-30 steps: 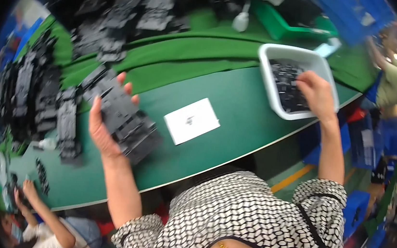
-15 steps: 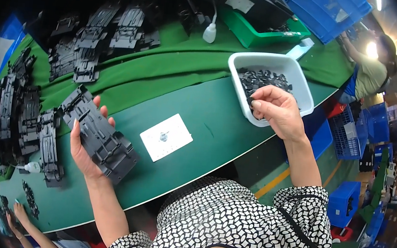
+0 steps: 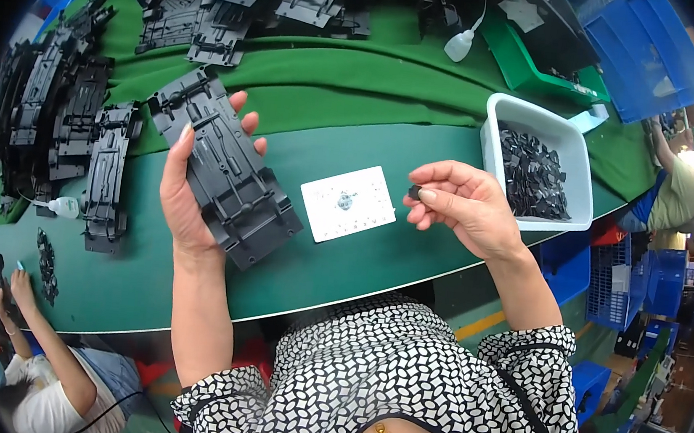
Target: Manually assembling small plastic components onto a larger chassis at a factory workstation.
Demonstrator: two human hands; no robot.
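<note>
Left of centre, the left hand [image 3: 186, 204] clasps a black plastic plate [image 3: 230, 162] across its width, seemingly to leave the ridged face uncovered, while right of centre the right hand [image 3: 472, 214] pinches a small black piece [image 3: 415, 192] between thumb and finger, near a tub [image 3: 571, 151] of black bits at upper right, apparently set within easy reach.

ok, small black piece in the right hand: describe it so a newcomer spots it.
On the dark green table, find the pale, rectangular open bin and the flat white card left of it. Between them, the right hand pinches the small black piece. Unlike the black pieces heaped in the bin, it is held outside.
</note>
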